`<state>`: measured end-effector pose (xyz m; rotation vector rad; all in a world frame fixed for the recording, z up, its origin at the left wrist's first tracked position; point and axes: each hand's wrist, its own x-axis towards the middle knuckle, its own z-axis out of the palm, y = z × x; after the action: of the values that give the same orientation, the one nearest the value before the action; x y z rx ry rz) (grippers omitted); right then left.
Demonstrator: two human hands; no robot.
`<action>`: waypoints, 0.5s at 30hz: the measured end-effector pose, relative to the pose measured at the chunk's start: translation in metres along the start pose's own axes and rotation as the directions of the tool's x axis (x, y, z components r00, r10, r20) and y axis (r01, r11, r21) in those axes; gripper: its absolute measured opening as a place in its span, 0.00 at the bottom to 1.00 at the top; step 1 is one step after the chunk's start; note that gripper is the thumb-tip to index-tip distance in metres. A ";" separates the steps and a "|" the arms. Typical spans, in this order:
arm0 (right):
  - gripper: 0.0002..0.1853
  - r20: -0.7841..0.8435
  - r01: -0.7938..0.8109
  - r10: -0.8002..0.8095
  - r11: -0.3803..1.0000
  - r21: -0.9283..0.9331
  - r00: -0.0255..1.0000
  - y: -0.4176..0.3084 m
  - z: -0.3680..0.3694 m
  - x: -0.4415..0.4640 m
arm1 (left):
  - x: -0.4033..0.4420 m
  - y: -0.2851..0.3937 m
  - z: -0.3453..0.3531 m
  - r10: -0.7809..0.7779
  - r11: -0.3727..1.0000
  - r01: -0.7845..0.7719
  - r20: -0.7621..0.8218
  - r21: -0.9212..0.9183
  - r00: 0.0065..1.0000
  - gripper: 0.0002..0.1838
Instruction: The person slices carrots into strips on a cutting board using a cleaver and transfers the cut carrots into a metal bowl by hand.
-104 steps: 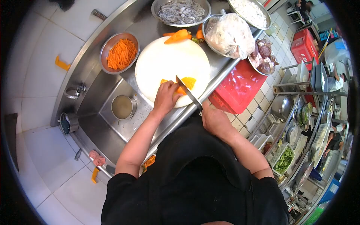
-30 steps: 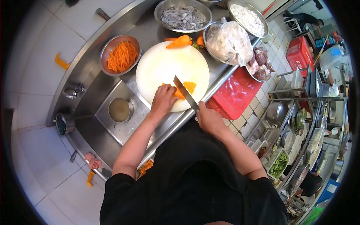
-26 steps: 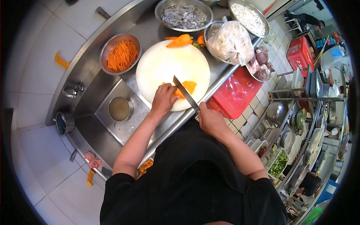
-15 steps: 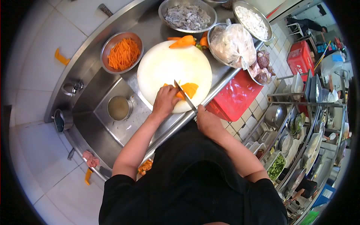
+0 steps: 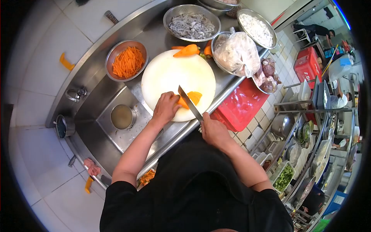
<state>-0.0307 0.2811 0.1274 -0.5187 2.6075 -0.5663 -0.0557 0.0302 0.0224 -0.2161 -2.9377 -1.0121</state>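
Note:
My right hand (image 5: pixel 215 132) is wrapped round the handle of a knife (image 5: pixel 190 104), its blade slanting up and left across the orange carrot slices (image 5: pixel 194 97). Bent fingers of my left hand (image 5: pixel 166 108) press on the carrot piece just left of the blade and partly hide it. Both hands work at the near edge of a round white cutting board (image 5: pixel 166 73). A peeled carrot (image 5: pixel 187 50) rests on the board's far edge, with more carrots behind it. Left of the board, a metal bowl (image 5: pixel 109 69) holds carrot shreds (image 5: pixel 127 62).
The board sits beside a steel sink (image 5: pixel 101 116) holding a pot of cloudy liquid (image 5: pixel 123 116). A colander of greyish strips (image 5: pixel 192 26), a bowl of white pieces (image 5: pixel 256 30) and a plastic bag (image 5: pixel 237 52) stand beyond. A red crate (image 5: pixel 243 104) and shelves are right.
The view has shifted slightly. My left hand and the knife remain at the carrot, with the blade now lying a little further left over the slices.

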 end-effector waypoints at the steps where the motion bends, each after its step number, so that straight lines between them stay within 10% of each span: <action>1: 0.11 0.002 -0.002 0.002 1.000 0.004 1.000 -0.001 0.001 -0.001 | -0.001 0.001 -0.001 -0.009 1.000 0.009 0.015 -0.002 1.000 0.22; 15: 0.12 0.102 -0.055 0.058 0.998 -0.037 0.993 0.012 0.042 0.020 | -0.005 -0.001 0.005 -0.008 0.999 0.007 -0.018 -0.041 1.000 0.23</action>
<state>-0.0316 0.2701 0.0808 -0.4704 2.5287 -0.4651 -0.0510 0.0316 0.0173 -0.1965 -2.9059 -1.0701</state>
